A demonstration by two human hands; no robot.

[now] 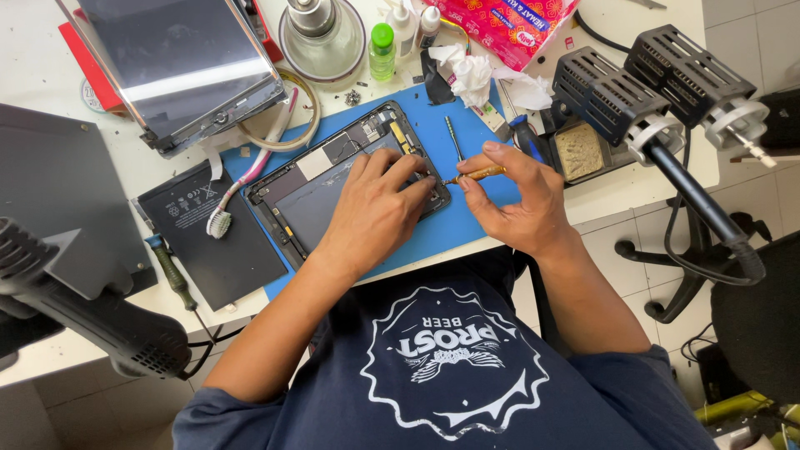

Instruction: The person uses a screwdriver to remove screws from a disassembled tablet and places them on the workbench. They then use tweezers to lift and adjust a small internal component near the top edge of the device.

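An opened tablet body [333, 171] with bare circuitry lies on a blue mat [467, 221] at the desk's front. My left hand [375, 208] rests flat on the tablet's right half, fingers spread, pinning it down. My right hand [521, 196] pinches a small screwdriver with an orange-brown handle [482, 173] between thumb and fingers. Its tip points left at the tablet's right edge, just beside my left fingertips.
A detached tablet screen [179, 67] leans at the back left. A black battery pack [212, 233], a toothbrush [237, 196], a second screwdriver [452, 136], a green-capped bottle [382, 52], crumpled tissue [471, 75] and a black hot-air tool [92, 312] surround the mat.
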